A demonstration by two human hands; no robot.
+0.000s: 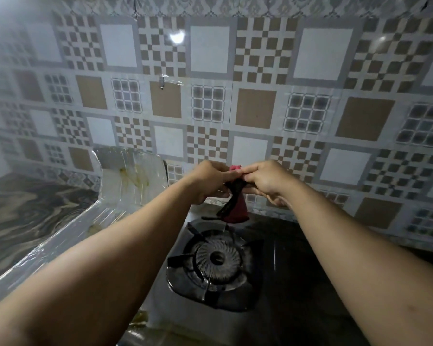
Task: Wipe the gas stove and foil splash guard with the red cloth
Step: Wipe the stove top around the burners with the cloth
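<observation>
Both hands hold the red cloth (237, 208) up over the back of the gas stove (280, 260). My left hand (208, 182) grips its left side and my right hand (265, 181) pinches its top. The cloth hangs bunched between them, with dark strips dangling toward the burner (216, 258). The foil splash guard (125, 176) stands to the left of the stove, shiny and stained with yellowish spatter. Its long side panel (68, 233) runs toward me along the stove's left edge.
A patterned tile wall (210, 101) rises right behind the stove. A dark marbled countertop (23, 216) lies to the left of the foil guard. The stove's dark glass top extends to the right under my right forearm.
</observation>
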